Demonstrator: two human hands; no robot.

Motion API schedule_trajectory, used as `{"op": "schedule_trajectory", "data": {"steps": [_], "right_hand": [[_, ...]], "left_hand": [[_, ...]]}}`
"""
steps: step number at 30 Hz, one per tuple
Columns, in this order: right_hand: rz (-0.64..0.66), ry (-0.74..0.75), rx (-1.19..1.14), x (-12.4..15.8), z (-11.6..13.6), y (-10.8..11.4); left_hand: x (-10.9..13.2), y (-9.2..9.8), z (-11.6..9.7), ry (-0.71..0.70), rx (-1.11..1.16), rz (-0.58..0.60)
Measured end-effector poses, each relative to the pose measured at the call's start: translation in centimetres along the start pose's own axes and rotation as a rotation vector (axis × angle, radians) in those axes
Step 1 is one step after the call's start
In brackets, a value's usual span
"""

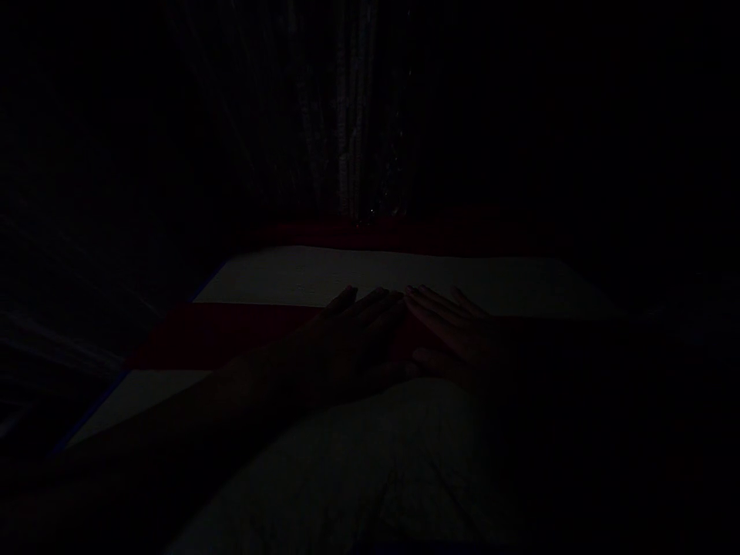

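Observation:
Very little light falls on a red and pale striped cloth (pixel 370 270) spread out in front of me. My left hand (pixel 347 339) lies flat on it, fingers stretched forward and to the right. Beside it, my right hand (pixel 456 327) is also laid flat, its fingers pointing forward and to the left. The fingertips of both hands come close together or touch over a red stripe (pixel 248 331). Neither hand grips anything that I can see. The right forearm is lost in the dark.
A thin blue edge (pixel 92 412) runs along the left side of the cloth. Beyond the far red stripe, faint upright streaks (pixel 350 116) and a few tiny glints show. The right side and the far corners are too dark to make out.

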State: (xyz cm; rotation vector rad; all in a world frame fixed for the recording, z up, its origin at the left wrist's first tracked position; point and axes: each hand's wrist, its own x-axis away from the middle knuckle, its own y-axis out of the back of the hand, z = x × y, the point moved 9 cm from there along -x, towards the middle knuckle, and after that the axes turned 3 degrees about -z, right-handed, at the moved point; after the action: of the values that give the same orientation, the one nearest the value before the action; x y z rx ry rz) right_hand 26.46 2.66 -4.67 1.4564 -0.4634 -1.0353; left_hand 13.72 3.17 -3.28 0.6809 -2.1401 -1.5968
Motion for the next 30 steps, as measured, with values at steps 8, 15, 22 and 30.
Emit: {"op": "schedule_trajectory", "data": {"steps": [8, 15, 22, 30], "right_hand": [[0.036, 0.027, -0.036, -0.4, -0.4, 0.3], [0.047, 0.0, -0.021, -0.3, -0.7, 0.4], [0.059, -0.01, -0.019, -0.1, -0.6, 0.2], [0.06, 0.006, -0.037, 0.2, -1.4, -0.1]], "left_hand": [[0.0, 0.1, 0.1, 0.003, 0.004, 0.001], [0.1, 0.0, 0.2, 0.025, -0.01, 0.011], [0.0, 0.0, 0.4, 0.029, -0.018, 0.022], [-0.1, 0.0, 0.1, 0.015, 0.001, 0.02]]}}
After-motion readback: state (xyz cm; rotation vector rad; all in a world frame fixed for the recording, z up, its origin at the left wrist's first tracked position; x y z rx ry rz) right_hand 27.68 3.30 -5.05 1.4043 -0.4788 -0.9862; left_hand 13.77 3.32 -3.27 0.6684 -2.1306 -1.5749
